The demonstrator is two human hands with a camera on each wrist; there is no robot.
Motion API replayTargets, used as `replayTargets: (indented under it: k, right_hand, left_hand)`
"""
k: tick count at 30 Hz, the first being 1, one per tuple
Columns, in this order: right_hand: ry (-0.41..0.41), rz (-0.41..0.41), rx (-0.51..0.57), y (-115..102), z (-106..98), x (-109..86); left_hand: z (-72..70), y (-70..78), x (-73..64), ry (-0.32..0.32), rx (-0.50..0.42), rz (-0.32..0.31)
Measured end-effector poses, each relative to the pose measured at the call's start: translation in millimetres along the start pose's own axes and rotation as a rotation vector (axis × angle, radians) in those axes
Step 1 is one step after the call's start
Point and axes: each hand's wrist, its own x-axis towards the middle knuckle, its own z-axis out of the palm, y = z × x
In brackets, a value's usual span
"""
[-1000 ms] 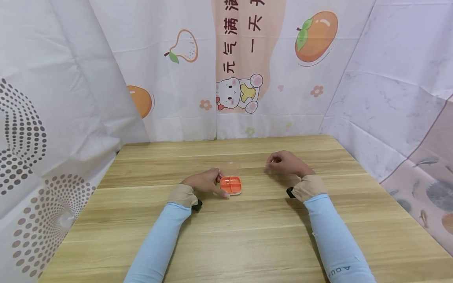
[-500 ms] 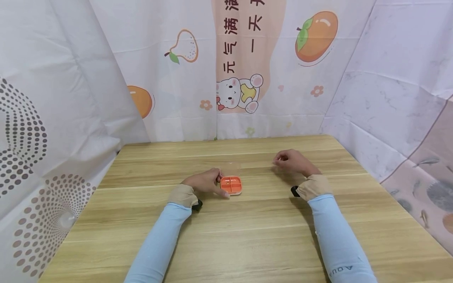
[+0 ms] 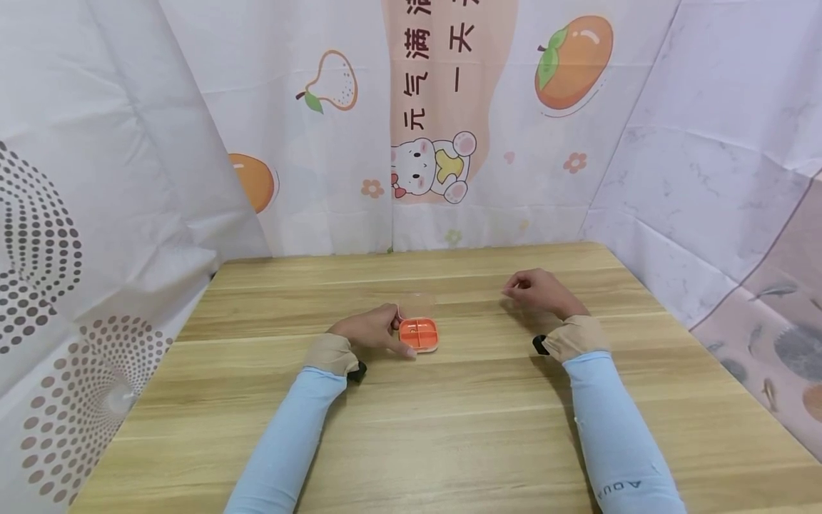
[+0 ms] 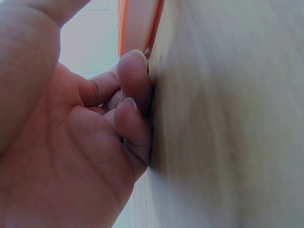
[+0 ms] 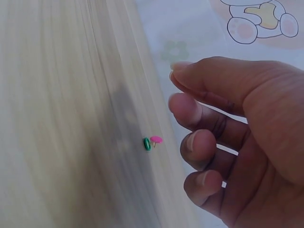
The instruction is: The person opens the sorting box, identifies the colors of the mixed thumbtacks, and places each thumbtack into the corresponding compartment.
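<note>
My left hand [image 3: 372, 330] holds a small orange pill box [image 3: 428, 343] at its left side, thumb along the near edge and fingers toward the back. Its clear lid [image 3: 417, 305] is swung back flat, and a tiny thing sits in the far-left compartment. In the left wrist view the box's side [image 4: 137, 28] shows beyond the curled fingertips. To the right of the box hovers my right hand [image 3: 542, 293], fingers loosely curled, thumb and forefinger close together, nothing visible between them. Beneath it, in the right wrist view, lie a pink thumbtack [image 5: 156, 139] and a green thumbtack [image 5: 147, 144] side by side.
Both hands are over a wood-grain table [image 3: 411, 428]. A printed curtain [image 3: 321, 143] hangs right behind the table's back edge, with more cloth along the left and right sides.
My right hand has moved to the right and slightly back, away from the pill box. The left hand and the box have stayed in place.
</note>
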Motion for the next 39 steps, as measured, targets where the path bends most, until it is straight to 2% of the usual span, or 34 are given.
replayTargets:
  k: [14,27,35,39]
  right_hand:
    - [0.069,0.041,-0.082,16,-5,-4.4]
    - [0.082,0.085,-0.041,21,-2,-4.0]
    - [0.038,0.094,-0.016,27,6,-3.7]
    - [0.043,0.097,-0.006,29,8,-4.1]
  left_hand:
    - [-0.3,0.5,0.2,0.001,-0.002,-0.005]
    - [-0.4,1.4,-0.6,0.004,0.003,-0.013]
    - [-0.2,4.6,-3.5,-0.001,-0.017,0.002]
    - [-0.3,4.7,-4.0,0.002,-0.014,0.004]
